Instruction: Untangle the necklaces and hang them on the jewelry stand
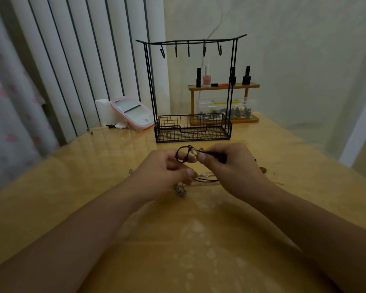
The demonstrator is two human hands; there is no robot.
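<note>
Black wire jewelry stand point(191, 81), dark brown cord necklace point(185, 154), yellow table point(72, 187)

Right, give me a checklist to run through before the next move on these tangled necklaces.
1. Left hand grips the dark cord necklace: ok.
2. Right hand pinches the same cord: ok.
3. Cord free of the silver chain lying on the table: cannot tell, the hands hide where they meet.
4. Hooks on the jewelry stand bare and ready: ok.
5. Wire basket at the stand's foot free of necklaces: ok.
</note>
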